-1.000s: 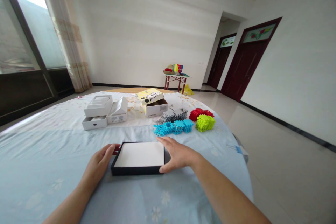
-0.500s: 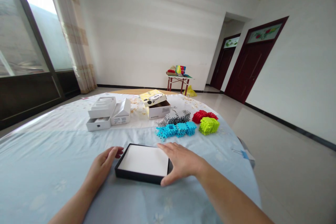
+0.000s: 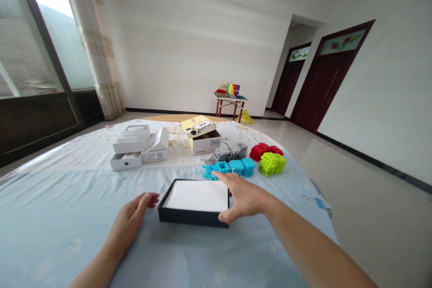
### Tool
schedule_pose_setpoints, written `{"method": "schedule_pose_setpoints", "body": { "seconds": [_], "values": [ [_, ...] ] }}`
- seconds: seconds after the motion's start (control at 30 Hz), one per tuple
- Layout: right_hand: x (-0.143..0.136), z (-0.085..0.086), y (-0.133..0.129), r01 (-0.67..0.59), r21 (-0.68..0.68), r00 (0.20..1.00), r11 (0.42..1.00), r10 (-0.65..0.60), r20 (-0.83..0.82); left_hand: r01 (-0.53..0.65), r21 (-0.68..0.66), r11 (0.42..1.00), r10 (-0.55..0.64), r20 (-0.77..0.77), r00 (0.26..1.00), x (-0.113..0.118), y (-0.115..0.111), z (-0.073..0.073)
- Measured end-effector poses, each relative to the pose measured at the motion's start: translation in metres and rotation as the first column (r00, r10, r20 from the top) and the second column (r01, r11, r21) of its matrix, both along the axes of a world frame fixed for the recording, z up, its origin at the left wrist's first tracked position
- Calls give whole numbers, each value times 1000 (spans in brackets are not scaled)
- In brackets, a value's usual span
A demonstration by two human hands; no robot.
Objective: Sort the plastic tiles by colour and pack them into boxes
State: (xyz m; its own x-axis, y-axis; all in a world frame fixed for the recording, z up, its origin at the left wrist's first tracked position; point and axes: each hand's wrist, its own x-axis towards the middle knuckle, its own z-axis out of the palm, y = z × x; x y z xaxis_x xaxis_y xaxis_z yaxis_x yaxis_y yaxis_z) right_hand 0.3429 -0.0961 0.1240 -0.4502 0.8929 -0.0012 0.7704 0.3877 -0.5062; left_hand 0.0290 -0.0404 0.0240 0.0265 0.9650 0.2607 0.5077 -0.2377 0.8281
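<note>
A shallow black box [image 3: 194, 217] with a flat white panel [image 3: 197, 195] inside its rim is tilted just above the blue tablecloth. My right hand [image 3: 245, 195] grips its right end, the thumb on the near side and the fingers reaching over to the far side. To the left of the box, my left hand [image 3: 137, 209] lies on the cloth with loosely bent fingers, the thumb apart from them. It holds nothing, and a small gap separates its fingertips from the box.
Beyond the box lie blue [image 3: 229, 168], grey [image 3: 227, 153], red [image 3: 265, 150] and lime-green interlocking plastic pieces [image 3: 272, 164]. White boxes [image 3: 130, 159] stand at the back left. A yellow-lidded cardboard box [image 3: 205, 144] sits at the back middle. The round table's edge curves at right.
My right hand has raised the black box slightly and shifted it right and away from me. My left hand has stayed nearly in place, so the gap to the box has grown.
</note>
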Motion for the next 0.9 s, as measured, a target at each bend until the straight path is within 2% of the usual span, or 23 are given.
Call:
{"method": "schedule_pose_setpoints", "body": {
  "seconds": [0.1,0.2,0.27,0.37,0.47,0.57,0.73,0.9],
  "values": [
    [28,26,14,104,14,990,994,-103,-95,-12,-3,1000,12,1,1000,0,1,-1],
    [60,48,42,296,77,947,952,-282,-151,-4,-14,1000,4,-3,1000,0,2,-2],
    [81,57,68,425,158,900,891,-397,-182,0,-15,1000,0,-12,1000,-1,3,-3],
    [108,61,112,605,280,796,745,-576,-185,-7,-9,1000,7,-29,1000,-1,4,-5],
    [128,57,150,740,331,648,585,-753,-118,-12,-19,1000,12,-42,999,-2,6,-8],
    [139,46,182,794,333,548,508,-836,-31,-15,-35,999,13,-53,999,-4,6,-12],
    [138,16,228,842,296,446,451,-891,87,-34,-61,998,29,-77,997,-4,3,-12],
    [136,-11,265,842,282,431,461,-887,162,-50,-70,996,42,-108,993,2,-1,-3]
  ]
}}
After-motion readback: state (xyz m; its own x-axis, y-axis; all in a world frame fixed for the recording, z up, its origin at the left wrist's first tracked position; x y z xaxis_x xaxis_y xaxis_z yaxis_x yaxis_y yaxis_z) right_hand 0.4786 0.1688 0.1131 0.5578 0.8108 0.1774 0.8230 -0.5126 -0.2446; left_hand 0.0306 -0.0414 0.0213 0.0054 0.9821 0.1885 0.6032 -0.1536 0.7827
